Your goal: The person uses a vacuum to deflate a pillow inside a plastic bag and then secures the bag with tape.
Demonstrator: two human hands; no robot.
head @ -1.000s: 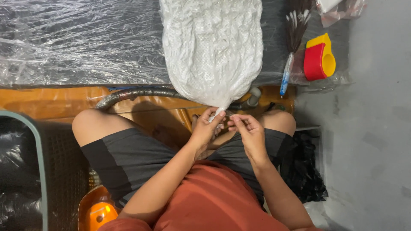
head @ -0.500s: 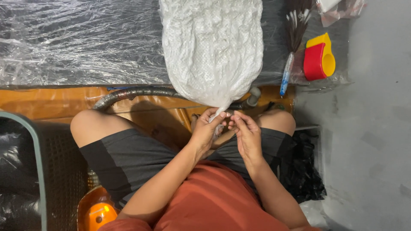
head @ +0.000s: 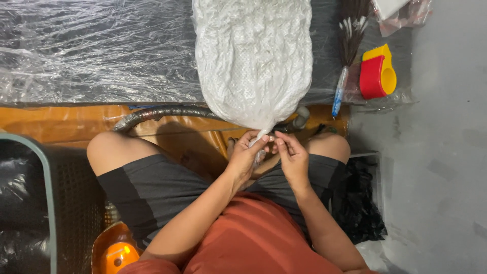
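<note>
A grey corrugated hose (head: 157,112) curves along the desk (head: 61,124) edge at left, then the left hand (head: 246,157) pinches the white bag's (head: 253,61) gathered neck, the right hand (head: 293,158) seemingly curled beside it, and a red-and-yellow scoop (head: 376,75) lies far right.

Rust-orange shirt (head: 264,238), dark grey shorts (head: 152,187) (black-panelled)

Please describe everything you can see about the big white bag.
The white bag is large, rounded and full, of thin crinkled clear plastic over white, net-like contents. It lies on the plastic-covered table, its gathered neck hanging over the edge. The left hand pinches that neck; the right hand is beside it.
</note>
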